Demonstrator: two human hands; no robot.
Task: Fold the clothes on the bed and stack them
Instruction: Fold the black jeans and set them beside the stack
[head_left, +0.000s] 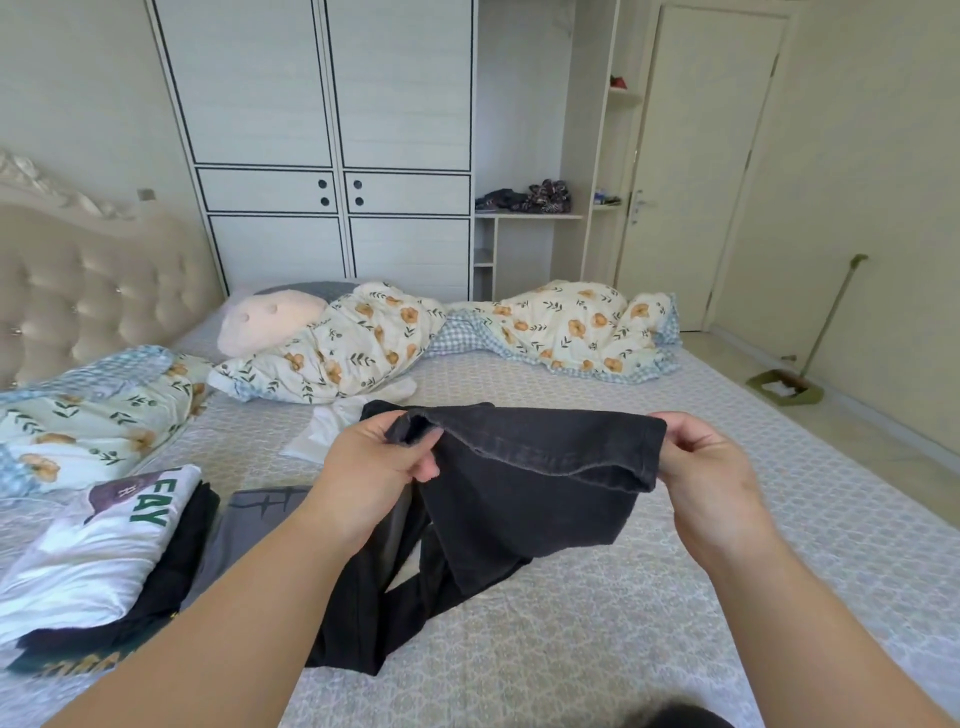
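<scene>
step: the person is holding up a pair of dark jeans (519, 483) by one end, getting them squared before the fold.
left hand (382, 467): fingers are curling round the left corner of the raised edge, thumb on top, pinching the bunched cloth there.
right hand (698, 467): fingers and thumb are pinching the right corner of the same edge, so the hem is stretching fairly taut between the two hands.
jeans: the held end is hanging above the middle of the bed (675, 597); the rest is trailing down and lying crumpled on the bed toward its near edge, the legs lying twisted and apart.
doing it well: the left corner is looking bunched, so spreading it flat before laying down should give a cleaner crease; a light shake would probably be untwisting the trailing legs; lining one leg on the other comes before halving the length.
stack (104, 551): folded clothes are lying at the bed's near left side, a white printed shirt on top of dark ones; a grey piece (249, 525) is lying just beside it.
left to do: a white garment (332, 426) is lying unfolded beyond the jeans, mid-bed.
risk: the stack is looking uneven, so heavy jeans on top may be sliding off.
</scene>
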